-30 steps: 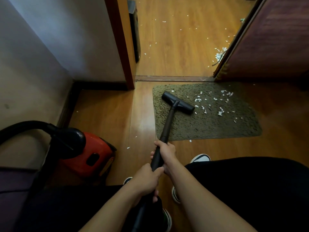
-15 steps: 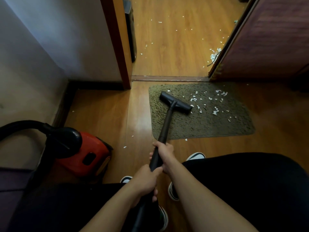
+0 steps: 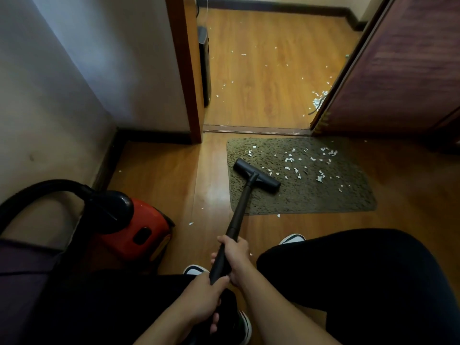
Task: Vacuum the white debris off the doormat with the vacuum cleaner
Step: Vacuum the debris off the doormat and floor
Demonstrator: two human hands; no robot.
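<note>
One wand is gripped by two hands. The right hand is wrapped round it further along, toward the nozzle, and the left hand is closed round it just behind. One nozzle is laid slantwise on the left part of the one doormat, touching its pile. White debris is scattered over the doormat's middle and right, beside the nozzle; the flecks are too many and too small to be counted exactly. A few flecks are seen on the floor near the doormat's left corner, and many more past the threshold, with one heap at the foot of the door. One red vacuum cleaner is stood at the left, with one black hose arched from it.
</note>
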